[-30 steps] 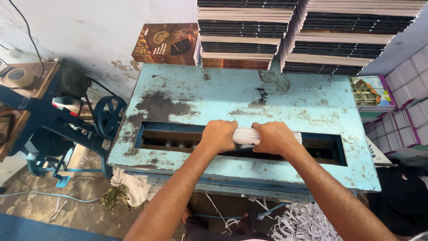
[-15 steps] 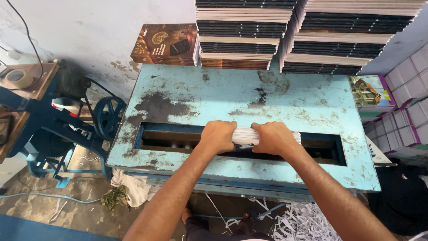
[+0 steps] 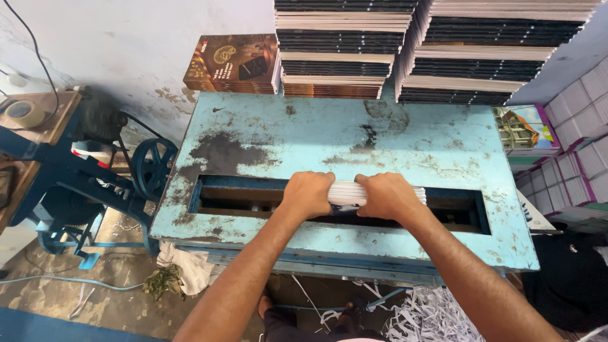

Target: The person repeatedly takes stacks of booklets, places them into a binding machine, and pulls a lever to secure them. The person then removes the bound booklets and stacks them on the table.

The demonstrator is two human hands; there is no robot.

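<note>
Paper shreds (image 3: pixel 430 320) litter the floor closest in; above them the left hand (image 3: pixel 310 193) and right hand (image 3: pixel 386 196) each clamp around a white sheaf of paper (image 3: pixel 347 193), held edge-down over the slot (image 3: pixel 247 199) of the worn blue table (image 3: pixel 329 136); stacked books (image 3: pixel 342 50) behind

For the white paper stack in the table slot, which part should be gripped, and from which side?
Probably by its two ends, from above. The paper stack lies lengthwise in the slot of the blue table, so only its top is reachable; the left hand and right hand clasp it there.
</note>
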